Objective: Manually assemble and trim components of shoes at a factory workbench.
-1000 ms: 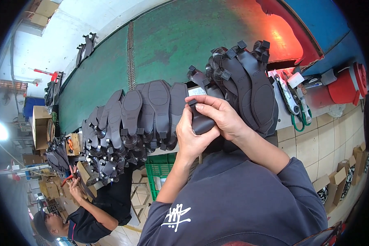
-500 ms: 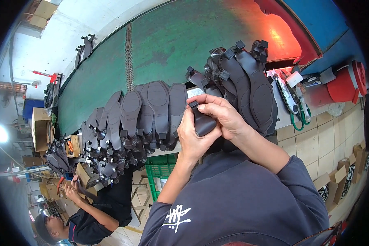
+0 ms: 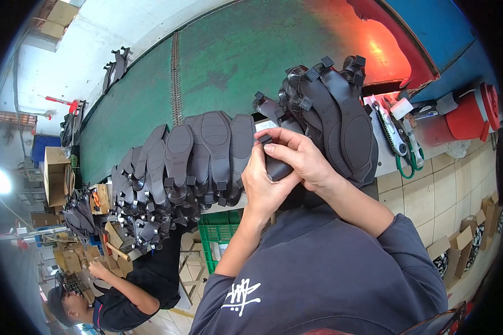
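Note:
Both my hands are closed around a dark heeled shoe sole, held in front of my chest with its small square heel tip up. My left hand wraps its near and left side. My right hand grips from the right, its thumb lying by the heel tip and its fingers curled over the far side. The sole's front part is hidden beneath my hands. Just left of my hands stands a row of similar dark soles, and a pile of heeled soles lies beyond my right hand.
A green conveyor belt runs along the far side toward a glowing red opening. Cutters and green-handled scissors lie at right. A green crate sits below. At lower left, a co-worker sits near a hammer.
My right thumb and fingers have shifted slightly over the sole, covering more of it. The co-worker's raised hand has moved left and down, and the long strip there no longer shows.

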Tool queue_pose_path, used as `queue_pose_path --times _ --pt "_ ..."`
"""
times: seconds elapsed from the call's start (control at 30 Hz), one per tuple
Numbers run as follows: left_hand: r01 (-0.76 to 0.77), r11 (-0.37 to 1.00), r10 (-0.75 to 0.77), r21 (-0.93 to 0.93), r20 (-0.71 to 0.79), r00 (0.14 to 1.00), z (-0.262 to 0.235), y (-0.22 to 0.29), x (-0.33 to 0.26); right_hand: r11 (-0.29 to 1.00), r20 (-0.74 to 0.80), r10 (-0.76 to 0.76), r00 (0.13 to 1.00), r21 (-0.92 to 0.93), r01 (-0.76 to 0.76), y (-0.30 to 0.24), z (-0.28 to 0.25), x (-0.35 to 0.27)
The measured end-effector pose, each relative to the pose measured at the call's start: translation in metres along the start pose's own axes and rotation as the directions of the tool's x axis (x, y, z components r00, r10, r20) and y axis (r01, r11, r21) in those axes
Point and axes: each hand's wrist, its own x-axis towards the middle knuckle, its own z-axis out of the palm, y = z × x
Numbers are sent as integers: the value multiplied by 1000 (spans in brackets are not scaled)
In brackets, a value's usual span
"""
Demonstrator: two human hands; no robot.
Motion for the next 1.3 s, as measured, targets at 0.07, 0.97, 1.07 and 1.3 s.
queue_pose_path --times 0.07,0.97,1.07,1.3 --pt "-1 1000 1 8 -3 1000 0 0 0 1000 -8 16 1000 -18 -16 -1 0 0" --pt "96 992 -86 -82 117 989 -2 1 9 1000 14 -21 1000 1 21 3 -8 7" --pt "265 901 -201 -344 208 957 -18 -5 16 996 65 -78 995 -36 81 -5 -11 -1" --pt "9 801 -332 -598 -431 839 -94 -22 46 878 36 -343 939 -343 334 -45 -24 -21"
